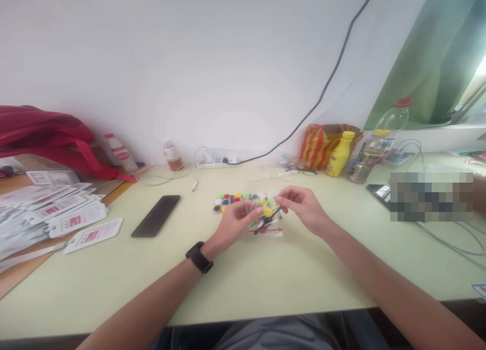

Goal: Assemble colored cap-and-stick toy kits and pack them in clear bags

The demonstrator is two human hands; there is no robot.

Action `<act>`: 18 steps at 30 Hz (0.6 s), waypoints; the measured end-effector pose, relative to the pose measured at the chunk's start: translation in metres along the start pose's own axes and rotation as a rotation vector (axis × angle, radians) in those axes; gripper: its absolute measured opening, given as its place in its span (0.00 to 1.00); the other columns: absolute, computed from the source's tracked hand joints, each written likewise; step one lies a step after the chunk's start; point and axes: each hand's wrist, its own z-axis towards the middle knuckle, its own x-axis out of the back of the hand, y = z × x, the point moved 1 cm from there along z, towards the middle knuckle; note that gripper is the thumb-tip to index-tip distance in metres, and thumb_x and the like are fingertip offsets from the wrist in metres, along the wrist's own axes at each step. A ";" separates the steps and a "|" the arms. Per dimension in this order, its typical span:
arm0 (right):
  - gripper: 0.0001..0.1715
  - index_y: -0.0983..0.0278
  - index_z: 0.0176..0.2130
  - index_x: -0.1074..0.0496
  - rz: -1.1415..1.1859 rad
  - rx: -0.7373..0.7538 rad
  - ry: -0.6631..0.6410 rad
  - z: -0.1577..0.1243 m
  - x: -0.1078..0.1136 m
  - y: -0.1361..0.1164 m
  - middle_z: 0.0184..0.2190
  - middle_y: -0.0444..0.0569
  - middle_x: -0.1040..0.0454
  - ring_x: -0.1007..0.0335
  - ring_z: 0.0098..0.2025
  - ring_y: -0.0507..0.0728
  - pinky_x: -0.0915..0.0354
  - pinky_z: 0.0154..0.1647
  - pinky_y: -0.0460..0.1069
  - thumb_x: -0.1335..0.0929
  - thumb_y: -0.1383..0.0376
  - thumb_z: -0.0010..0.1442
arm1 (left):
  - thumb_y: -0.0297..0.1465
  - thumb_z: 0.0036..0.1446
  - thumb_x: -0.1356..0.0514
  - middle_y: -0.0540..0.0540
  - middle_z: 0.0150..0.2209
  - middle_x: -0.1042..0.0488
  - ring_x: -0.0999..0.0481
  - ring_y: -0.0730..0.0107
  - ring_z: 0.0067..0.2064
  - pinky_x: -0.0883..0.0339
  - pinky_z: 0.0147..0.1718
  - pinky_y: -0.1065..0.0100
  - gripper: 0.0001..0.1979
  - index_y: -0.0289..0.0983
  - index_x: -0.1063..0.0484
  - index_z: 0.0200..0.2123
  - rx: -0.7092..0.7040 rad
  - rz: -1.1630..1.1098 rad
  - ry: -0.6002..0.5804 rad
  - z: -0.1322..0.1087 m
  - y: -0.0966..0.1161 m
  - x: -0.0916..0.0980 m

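My left hand [235, 222] and my right hand [301, 207] meet over the middle of a pale green table [266, 274]. Both are closed in a pinch on a small clear plastic bag [266, 223] holding bright bits in yellow, green, red and black. A black watch [199, 257] sits on my left wrist. Just beyond my hands lies a row of several small coloured caps or beads [235, 199] on the table.
A black phone [156, 216] lies to the left. White printed packets [56, 211] pile at the far left beside a red bag [45, 137]. Bottles [339, 155], glasses [299, 170], a power strip [216, 162] and cables line the back wall.
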 end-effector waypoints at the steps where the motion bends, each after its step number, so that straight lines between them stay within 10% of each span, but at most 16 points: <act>1: 0.18 0.62 0.33 0.21 -0.002 0.009 0.030 0.001 0.002 0.000 0.28 0.46 0.26 0.34 0.27 0.52 0.33 0.30 0.50 0.21 0.51 0.54 | 0.46 0.62 0.33 0.47 0.30 0.25 0.27 0.68 0.30 0.36 0.28 0.68 0.18 0.35 0.22 0.36 0.001 -0.014 -0.001 0.000 -0.002 -0.001; 11: 0.23 0.61 0.43 0.24 -0.023 -0.186 -0.245 -0.003 -0.003 0.004 0.36 0.48 0.21 0.25 0.36 0.55 0.27 0.37 0.51 0.23 0.48 0.57 | 0.45 0.62 0.33 0.50 0.28 0.30 0.33 0.73 0.30 0.38 0.30 0.70 0.20 0.36 0.28 0.28 -0.034 -0.122 0.220 0.003 0.002 0.002; 18: 0.25 0.65 0.31 0.23 -0.196 -0.210 -0.364 -0.005 0.000 0.002 0.25 0.48 0.23 0.27 0.26 0.54 0.30 0.29 0.49 0.26 0.45 0.60 | 0.46 0.62 0.33 0.49 0.30 0.29 0.33 0.73 0.30 0.38 0.30 0.70 0.18 0.36 0.25 0.33 -0.038 -0.093 0.334 0.006 0.000 0.006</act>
